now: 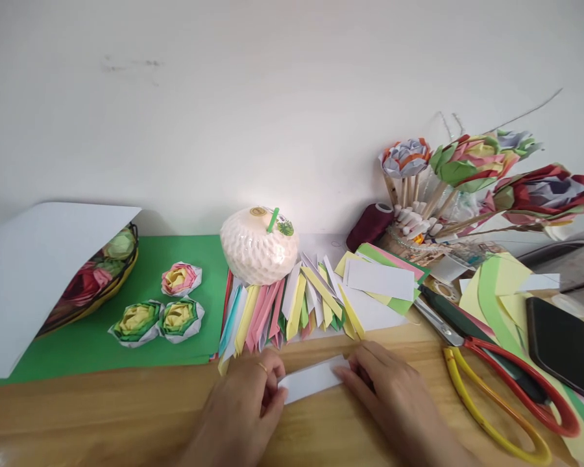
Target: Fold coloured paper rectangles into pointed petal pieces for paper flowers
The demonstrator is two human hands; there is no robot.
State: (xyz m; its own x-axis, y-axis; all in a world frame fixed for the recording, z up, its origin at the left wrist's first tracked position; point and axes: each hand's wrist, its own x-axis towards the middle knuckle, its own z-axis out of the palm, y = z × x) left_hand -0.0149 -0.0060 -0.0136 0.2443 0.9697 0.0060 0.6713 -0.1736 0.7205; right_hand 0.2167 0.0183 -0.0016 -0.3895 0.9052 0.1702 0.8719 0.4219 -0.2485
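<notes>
A narrow white paper strip (312,380) lies slightly slanted between my two hands, just above the wooden table. My left hand (250,405) pinches its left end between thumb and curled fingers, with a ring on one finger. At the strip's right end, my right hand (387,392) grips the paper with thumb and bent fingers. Just beyond the hands lie many folded paper strips (299,301) in yellow, pink, green, white and blue. A white textured round object (259,250) with a green straw rests behind them.
Three paper flowers (181,279) sit on green paper (194,347) at left, beside a basket (121,275) partly under white paper (43,259). Right: red-and-yellow-handled scissors (503,363), a phone (567,344), cut paper (382,277), maroon thread (370,226) and stemmed paper flowers (474,162).
</notes>
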